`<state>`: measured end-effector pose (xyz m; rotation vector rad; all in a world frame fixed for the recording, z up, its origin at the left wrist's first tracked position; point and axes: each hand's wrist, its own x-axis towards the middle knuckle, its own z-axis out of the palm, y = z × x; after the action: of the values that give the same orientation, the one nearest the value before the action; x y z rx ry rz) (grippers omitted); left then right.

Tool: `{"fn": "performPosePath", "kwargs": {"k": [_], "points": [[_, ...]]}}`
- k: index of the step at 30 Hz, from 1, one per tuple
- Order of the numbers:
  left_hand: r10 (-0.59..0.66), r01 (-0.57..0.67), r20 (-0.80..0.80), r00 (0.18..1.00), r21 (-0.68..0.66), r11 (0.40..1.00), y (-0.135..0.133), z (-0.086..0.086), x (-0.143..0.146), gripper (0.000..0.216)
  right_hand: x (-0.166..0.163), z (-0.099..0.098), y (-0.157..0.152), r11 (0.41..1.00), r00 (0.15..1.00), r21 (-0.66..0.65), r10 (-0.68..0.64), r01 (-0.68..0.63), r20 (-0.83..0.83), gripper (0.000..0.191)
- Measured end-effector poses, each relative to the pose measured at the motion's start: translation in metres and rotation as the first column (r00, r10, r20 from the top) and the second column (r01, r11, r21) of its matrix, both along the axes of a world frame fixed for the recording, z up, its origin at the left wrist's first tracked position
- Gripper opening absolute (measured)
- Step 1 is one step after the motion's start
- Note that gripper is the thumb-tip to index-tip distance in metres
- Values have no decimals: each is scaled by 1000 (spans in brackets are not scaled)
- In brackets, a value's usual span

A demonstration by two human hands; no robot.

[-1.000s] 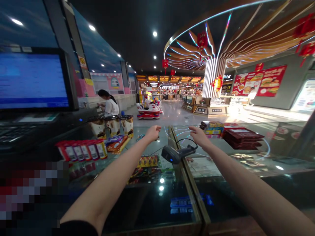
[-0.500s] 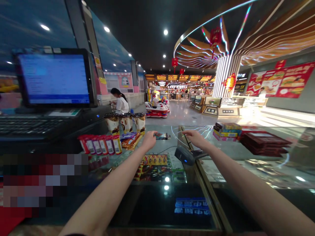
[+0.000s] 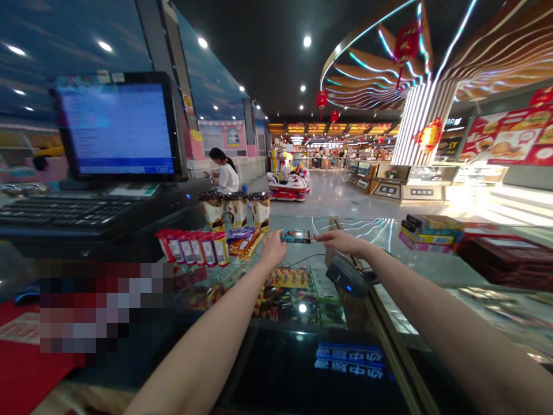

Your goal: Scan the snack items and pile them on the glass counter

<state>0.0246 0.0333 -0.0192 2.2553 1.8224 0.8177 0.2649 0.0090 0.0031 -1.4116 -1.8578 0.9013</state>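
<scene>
My left hand (image 3: 273,250) is closed on the left end of a small flat teal package (image 3: 296,236), held above the glass counter; its exact kind is too small to tell. My right hand (image 3: 343,242) has its fingers stretched toward the package's other end, the fingertips at or just beside it. A dark barcode scanner (image 3: 349,276) stands just below the right hand. Left of the left hand lie orange and purple snack packets (image 3: 244,245), with a row of red-capped tubes (image 3: 194,249) beside them and lidded cups (image 3: 236,210) behind.
At the left stand a monitor (image 3: 118,129) and a keyboard (image 3: 64,213). Small stacked boxes (image 3: 427,231) and dark brown packs (image 3: 510,259) lie on the right. Goods show beneath the glass counter (image 3: 276,340). Farther back, a person in white (image 3: 227,176) sits.
My right hand has come closer to the package in my left hand, narrowing the gap between them. The view has turned slightly left, so the scene sits farther right.
</scene>
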Motion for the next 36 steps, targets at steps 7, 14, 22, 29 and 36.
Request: {"fn": "performPosePath", "kwargs": {"k": [7,14,22,29,36], "points": [[18,-19,-32,999,-13,1000,-5,1,0,46,-11,-4,22,993,993,-4,116,-116,-24,53],[26,-26,-16,1000,-29,999,-9,1,1,49,-16,-8,30,979,977,-12,206,-206,52,62],[-25,4,245,969,86,996,-1,-5,5,48,-4,3,13,980,983,81,181,-183,37,61],[-263,150,389,883,296,943,-7,-3,18,54,16,2,1,957,998,284,-53,64,-44,53],[-436,267,281,855,481,835,-32,9,32,47,35,-14,3,902,955,343,-192,263,-228,45]]}}
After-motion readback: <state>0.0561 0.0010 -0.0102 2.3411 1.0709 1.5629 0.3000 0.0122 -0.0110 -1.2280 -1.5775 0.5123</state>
